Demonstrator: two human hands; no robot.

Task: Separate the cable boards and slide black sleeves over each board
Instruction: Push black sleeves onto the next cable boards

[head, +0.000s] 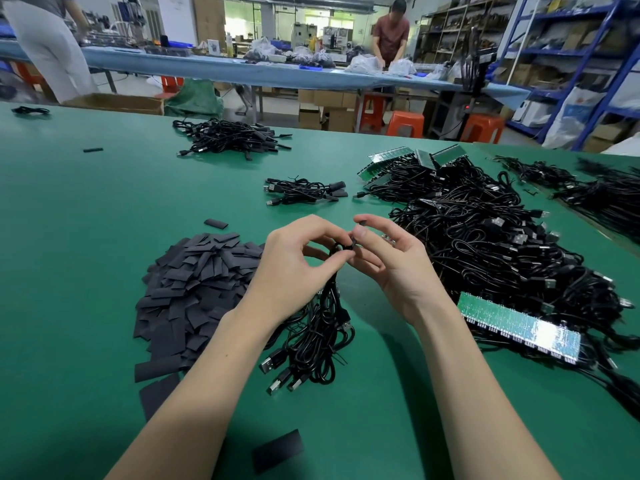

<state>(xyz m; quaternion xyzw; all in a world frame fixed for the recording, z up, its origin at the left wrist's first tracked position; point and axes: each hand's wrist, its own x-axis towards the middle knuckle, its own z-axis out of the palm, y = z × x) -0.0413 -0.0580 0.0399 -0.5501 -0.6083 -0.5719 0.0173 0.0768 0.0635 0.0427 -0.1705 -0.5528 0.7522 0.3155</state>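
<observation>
A small black sleeve [354,241] is pinched between the fingers of the left hand [298,258] and right hand [391,258] above the green surface [86,209]; thin glossy black cables [322,327] with plugs are hung beneath it, beside a heap of flat matt sleeves [197,289]

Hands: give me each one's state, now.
Left hand: pinching the cable bundle.
Right hand: pinching a black sleeve.
</observation>
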